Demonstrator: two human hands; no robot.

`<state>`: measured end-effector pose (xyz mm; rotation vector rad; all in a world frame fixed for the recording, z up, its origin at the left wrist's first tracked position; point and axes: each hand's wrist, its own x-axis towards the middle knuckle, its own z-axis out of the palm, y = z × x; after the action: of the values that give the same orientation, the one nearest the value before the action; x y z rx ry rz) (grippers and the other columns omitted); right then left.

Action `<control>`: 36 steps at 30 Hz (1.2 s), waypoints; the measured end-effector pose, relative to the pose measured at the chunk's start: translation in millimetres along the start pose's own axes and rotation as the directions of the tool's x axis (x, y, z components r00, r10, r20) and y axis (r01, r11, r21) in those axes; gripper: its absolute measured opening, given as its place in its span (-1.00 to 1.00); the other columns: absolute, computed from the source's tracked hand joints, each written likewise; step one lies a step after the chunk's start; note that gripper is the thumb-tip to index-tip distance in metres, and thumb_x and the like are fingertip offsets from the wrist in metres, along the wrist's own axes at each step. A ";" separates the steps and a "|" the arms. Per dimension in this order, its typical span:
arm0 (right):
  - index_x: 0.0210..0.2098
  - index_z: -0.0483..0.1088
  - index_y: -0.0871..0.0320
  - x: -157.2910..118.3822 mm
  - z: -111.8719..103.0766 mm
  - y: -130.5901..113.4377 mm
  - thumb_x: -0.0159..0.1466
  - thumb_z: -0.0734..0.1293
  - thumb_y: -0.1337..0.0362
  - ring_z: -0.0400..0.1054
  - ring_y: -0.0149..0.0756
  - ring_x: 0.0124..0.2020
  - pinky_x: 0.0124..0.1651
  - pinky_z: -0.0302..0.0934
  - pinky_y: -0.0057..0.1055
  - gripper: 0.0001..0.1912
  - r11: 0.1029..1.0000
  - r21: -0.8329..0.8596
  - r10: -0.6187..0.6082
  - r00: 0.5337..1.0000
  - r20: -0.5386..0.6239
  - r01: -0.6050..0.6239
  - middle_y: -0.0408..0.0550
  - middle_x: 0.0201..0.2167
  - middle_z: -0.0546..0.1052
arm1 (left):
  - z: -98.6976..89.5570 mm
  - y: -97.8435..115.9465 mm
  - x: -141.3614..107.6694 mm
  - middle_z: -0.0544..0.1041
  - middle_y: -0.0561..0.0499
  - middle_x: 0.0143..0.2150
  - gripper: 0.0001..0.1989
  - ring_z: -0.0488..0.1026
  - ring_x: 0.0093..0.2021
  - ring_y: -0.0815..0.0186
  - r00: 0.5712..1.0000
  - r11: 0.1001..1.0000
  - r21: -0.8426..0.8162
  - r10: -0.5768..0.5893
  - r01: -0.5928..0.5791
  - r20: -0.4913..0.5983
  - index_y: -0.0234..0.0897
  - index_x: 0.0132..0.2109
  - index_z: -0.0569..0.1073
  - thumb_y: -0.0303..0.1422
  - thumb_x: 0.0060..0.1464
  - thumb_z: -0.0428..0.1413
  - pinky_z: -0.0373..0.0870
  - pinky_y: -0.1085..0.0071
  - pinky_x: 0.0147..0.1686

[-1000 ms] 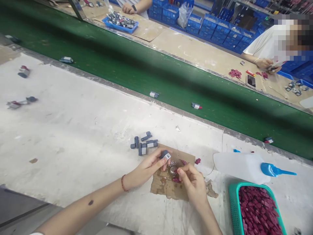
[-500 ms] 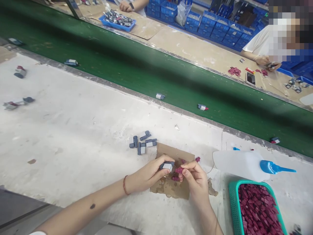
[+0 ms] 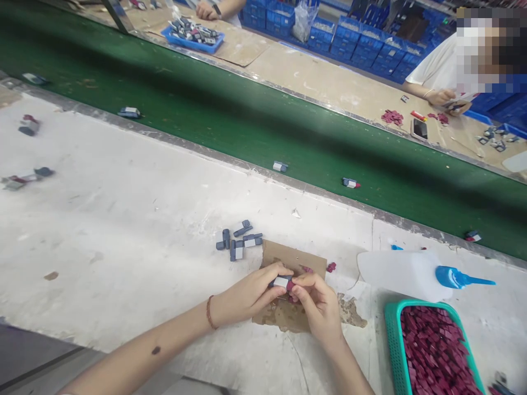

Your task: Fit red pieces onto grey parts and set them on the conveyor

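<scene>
Above a brown cardboard piece, my left hand pinches a grey-and-white plastic part. The fingertips of my right hand are closed on a small dark red piece, which touches the right end of the grey-and-white part. A few more red pieces lie on the cardboard, partly hidden by my fingers, and one red piece is just off its right edge. Several grey-and-white parts lie in a group to the left of the cardboard.
A green basket of dark red pieces stands at the lower right, below a white bottle with a blue nozzle lying down. Beyond, a green conveyor carries several parts. Two people sit across it, near a blue tray.
My right hand has moved left, bringing the red piece against the grey-and-white part. The parts on the conveyor have shifted to the right.
</scene>
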<state>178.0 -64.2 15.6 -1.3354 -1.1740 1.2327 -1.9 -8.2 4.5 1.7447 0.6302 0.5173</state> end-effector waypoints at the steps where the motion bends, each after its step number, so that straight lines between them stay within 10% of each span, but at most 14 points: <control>1: -0.36 0.46 0.13 -0.6 0.2 0.0 0.30 0.34 0.12 0.41 -0.37 -0.51 -0.43 0.33 -0.47 -0.78 0.999 -0.031 -0.012 1.000 0.001 0.012 -0.10 -0.48 0.54 | 0.0 0.0 0.1 0.49 -0.18 0.01 -0.73 0.45 -0.02 0.17 1.000 1.000 0.022 -0.001 0.001 -0.002 -0.25 0.08 0.29 -0.29 0.36 -0.17 0.38 0.24 -0.02; 10: -0.26 0.48 0.12 -6.5 -0.5 -12.2 0.35 0.27 0.20 0.49 -0.30 -0.40 -0.33 0.37 -0.43 -0.81 0.975 -0.215 -0.048 0.998 0.039 0.055 -0.07 -0.37 0.61 | -5.6 7.6 -0.6 0.55 -0.15 -0.03 -0.72 0.52 -0.05 0.15 1.000 0.987 0.162 -0.006 0.007 -0.006 -0.23 0.07 0.36 -0.25 0.32 -0.09 0.46 0.28 -0.08; 14: -0.12 0.49 0.08 -24.0 -33.2 -27.0 0.37 0.24 0.26 0.49 -0.25 -0.27 -0.18 0.36 -0.37 -0.80 0.850 -0.505 -0.195 0.980 -0.040 0.148 -0.04 -0.27 0.61 | -29.5 11.5 12.6 0.57 -0.12 -0.02 -0.67 0.53 -0.04 0.11 0.993 0.961 0.258 -0.072 0.094 -0.095 -0.19 0.03 0.42 -0.13 0.25 0.00 0.47 0.24 -0.07; 20: -0.26 0.47 0.11 -79.6 -132.5 -35.1 0.31 0.20 0.09 0.44 -0.04 -0.25 -0.19 0.30 -0.15 -0.71 0.462 -0.792 -0.184 0.831 -0.526 -0.399 0.08 -0.25 0.58 | -102.0 -4.1 77.3 0.54 -0.14 0.03 -0.66 0.48 -0.03 0.05 0.912 0.841 0.470 -0.063 0.267 -0.406 -0.26 0.03 0.39 -0.17 0.21 0.02 0.45 0.24 -0.09; 27: -0.33 0.46 0.08 -91.4 -163.7 -14.5 0.24 0.21 0.15 0.44 -0.01 -0.25 -0.27 0.26 -0.20 -0.78 0.215 -0.843 -0.079 0.851 -0.519 -0.494 0.06 -0.34 0.58 | -132.5 -20.6 158.6 0.45 -0.31 0.10 -0.62 0.29 0.17 -0.06 0.905 0.683 0.665 0.012 0.303 -0.424 -0.54 0.10 0.36 -0.34 0.25 -0.04 0.18 0.03 0.19; 36: -0.36 0.51 0.15 -85.6 -168.1 -16.3 0.13 0.22 0.04 0.43 -0.07 -0.42 -0.29 0.34 -0.13 -0.65 0.530 -0.693 -0.073 0.788 -0.611 -0.489 0.09 -0.40 0.56 | -80.2 -22.4 206.0 0.41 -0.26 0.18 -0.72 0.24 0.23 -0.03 0.975 0.760 0.644 0.067 0.087 -0.211 -0.38 0.02 0.43 -0.45 0.18 0.01 0.05 0.03 0.25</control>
<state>342.0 -152.8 49.1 -2.4429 -1.1650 0.2364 100.1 189.2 7.2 2.3593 1.0761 0.5239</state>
